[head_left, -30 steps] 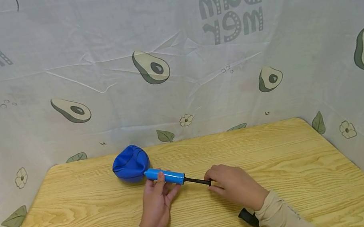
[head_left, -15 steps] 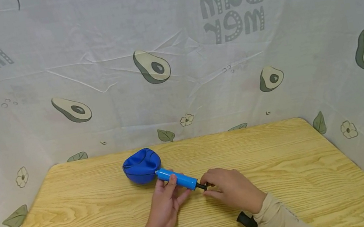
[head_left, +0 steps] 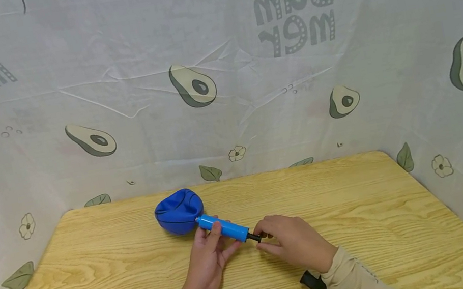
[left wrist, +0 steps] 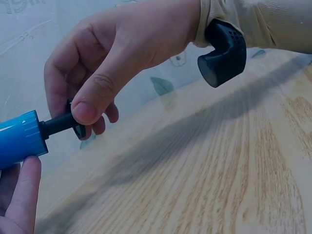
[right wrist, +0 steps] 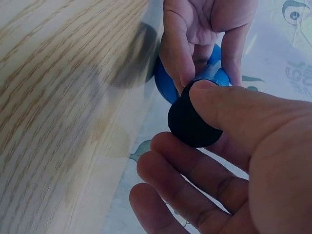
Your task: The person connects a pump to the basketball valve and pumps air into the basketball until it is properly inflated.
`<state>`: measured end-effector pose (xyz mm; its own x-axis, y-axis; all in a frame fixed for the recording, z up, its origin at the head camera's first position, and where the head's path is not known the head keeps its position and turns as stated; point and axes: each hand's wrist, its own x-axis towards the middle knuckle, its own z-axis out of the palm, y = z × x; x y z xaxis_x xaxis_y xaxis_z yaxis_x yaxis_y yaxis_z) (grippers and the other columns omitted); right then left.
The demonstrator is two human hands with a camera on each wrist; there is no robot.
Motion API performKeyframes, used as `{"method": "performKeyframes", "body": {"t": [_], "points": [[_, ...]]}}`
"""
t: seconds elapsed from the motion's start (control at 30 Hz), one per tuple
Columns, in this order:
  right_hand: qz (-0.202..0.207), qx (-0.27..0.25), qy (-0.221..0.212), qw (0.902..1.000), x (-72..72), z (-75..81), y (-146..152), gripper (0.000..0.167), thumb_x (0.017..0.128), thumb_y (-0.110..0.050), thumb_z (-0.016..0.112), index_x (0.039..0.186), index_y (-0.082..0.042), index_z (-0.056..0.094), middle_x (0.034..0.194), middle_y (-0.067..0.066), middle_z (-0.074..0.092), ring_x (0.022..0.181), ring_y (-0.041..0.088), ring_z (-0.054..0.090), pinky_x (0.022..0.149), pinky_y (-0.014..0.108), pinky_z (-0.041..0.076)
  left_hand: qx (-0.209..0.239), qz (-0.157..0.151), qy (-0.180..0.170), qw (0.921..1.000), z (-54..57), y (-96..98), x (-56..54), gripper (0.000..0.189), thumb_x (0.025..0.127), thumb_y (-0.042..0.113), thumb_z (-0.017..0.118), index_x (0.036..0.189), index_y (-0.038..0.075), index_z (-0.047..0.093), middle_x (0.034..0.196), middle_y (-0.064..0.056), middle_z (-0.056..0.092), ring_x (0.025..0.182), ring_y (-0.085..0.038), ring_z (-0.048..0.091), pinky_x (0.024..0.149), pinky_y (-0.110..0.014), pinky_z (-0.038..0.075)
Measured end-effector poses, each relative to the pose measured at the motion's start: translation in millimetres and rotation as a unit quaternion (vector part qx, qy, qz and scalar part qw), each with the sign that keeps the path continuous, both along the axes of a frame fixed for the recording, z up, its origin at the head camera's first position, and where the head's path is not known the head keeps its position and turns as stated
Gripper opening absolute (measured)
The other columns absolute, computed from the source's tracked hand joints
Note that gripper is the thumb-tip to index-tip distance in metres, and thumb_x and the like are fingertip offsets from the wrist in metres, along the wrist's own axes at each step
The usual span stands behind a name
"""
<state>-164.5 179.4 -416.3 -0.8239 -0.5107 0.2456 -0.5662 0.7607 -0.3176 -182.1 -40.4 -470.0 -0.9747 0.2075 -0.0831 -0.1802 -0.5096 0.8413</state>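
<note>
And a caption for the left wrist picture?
Left hand holds a blue pump; right hand pinches its black handle.

you see a bright blue pump [head_left: 224, 227] with a black handle [right wrist: 192, 122], a darker blue ball [head_left: 177, 217] with black lines, your beige sleeves [head_left: 358, 279], a yellowish wood-grained table [head_left: 97, 281], and a whitish cloth [head_left: 255, 122] printed with green-and-cream avocados [head_left: 193, 86].

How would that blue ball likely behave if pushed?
The blue ball would probably feel floppy, since its top is caved in. That lopsided shape likely makes it wobble rather than roll smoothly.
</note>
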Motion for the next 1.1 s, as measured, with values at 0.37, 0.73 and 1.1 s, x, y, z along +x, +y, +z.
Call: {"method": "performKeyframes", "body": {"t": [0.37, 0.73, 1.1], "points": [[-0.006, -0.003, -0.007, 1.0, -0.1, 1.5, -1, 0.016, 0.095, -0.025, 0.078, 0.106, -0.017, 0.07, 0.099, -0.003, 0.071, 0.089, 0.012, 0.068, 0.071, 0.029, 0.059, 0.008, 0.0, -0.002, 1.0, 2.7, -1.6, -1.2, 0.057, 0.111, 0.034, 0.05, 0.154, 0.005, 0.025, 0.13, -0.007, 0.051, 0.121, -0.017, 0.061, 0.101, -0.042, 0.058], [-0.022, -0.01, -0.001, 0.9997, 0.4, 1.2, 2, 0.011, 0.096, -0.019, 0.076, 0.103, -0.017, 0.067, 0.095, -0.003, 0.068, 0.084, 0.012, 0.065, 0.067, 0.028, 0.055, 0.033, 0.04, -0.002, 0.9987, 0.6, -5.0, -5.8, 0.058, 0.11, 0.034, 0.051, 0.153, 0.006, 0.024, 0.127, -0.007, 0.053, 0.116, -0.017, 0.063, 0.1, -0.044, 0.058], [-0.08, -0.012, -0.004, 0.9967, -2.6, -2.2, 9, 0.009, 0.096, -0.012, 0.072, 0.104, -0.015, 0.068, 0.091, -0.008, 0.06, 0.072, 0.006, 0.051, 0.054, 0.022, 0.042, 0.105, 0.054, -0.014, 0.9929, -2.9, -17.9, -13.3, 0.044, 0.112, 0.032, 0.047, 0.147, 0.015, 0.027, 0.13, -0.007, 0.049, 0.12, -0.019, 0.061, 0.109, -0.043, 0.052]]}}
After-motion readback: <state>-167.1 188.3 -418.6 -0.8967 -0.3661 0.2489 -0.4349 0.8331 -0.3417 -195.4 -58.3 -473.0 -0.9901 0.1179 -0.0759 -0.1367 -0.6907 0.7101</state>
